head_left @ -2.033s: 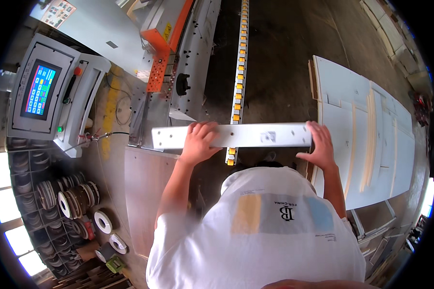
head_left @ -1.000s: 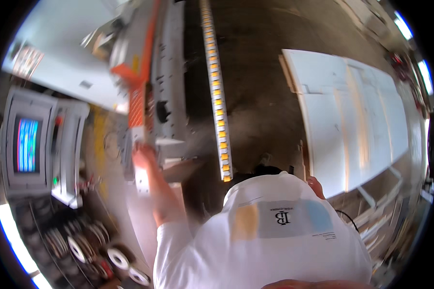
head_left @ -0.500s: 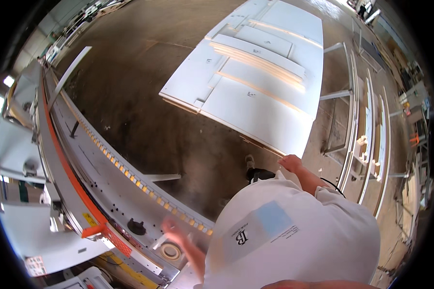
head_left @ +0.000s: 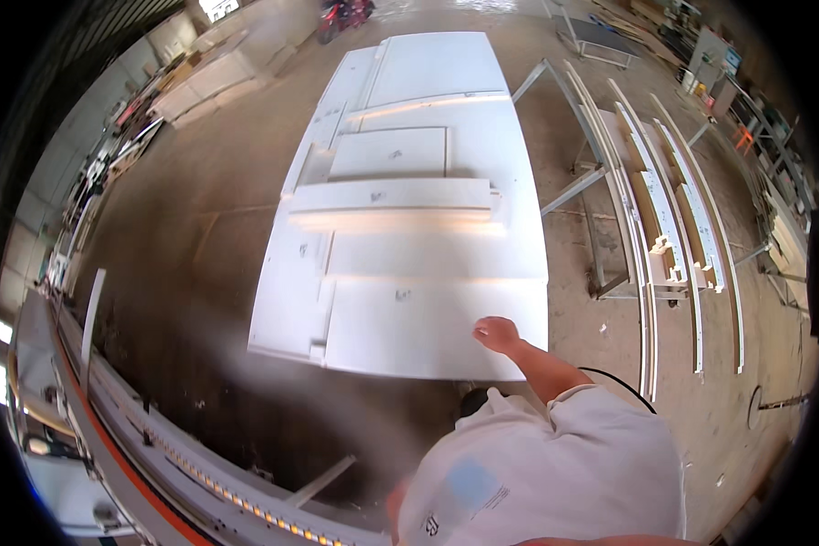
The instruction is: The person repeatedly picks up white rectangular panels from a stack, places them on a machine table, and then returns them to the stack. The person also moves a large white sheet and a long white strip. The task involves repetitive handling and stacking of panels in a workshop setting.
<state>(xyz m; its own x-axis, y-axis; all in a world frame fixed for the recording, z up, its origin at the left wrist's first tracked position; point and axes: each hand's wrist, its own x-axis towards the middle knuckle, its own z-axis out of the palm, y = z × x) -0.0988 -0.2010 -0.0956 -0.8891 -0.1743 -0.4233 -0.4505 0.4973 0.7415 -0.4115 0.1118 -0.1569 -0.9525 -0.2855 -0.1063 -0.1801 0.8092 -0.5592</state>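
White panels point(head_left: 419, 255) | small labels point(head_left: 403, 295), illegible | right hand point(head_left: 496, 334) above

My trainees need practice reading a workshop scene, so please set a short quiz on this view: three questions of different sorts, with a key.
1. Multiple choice: In the picture, what does the person's right hand appear over?
A) the floor
B) the stack of white panels
C) the metal frame

2. True or false: A track of yellow rollers is in the lower-left part of the picture.

3. Short answer: What colour is the stripe along the long machine?

Key:
1. B
2. True
3. Orange-red
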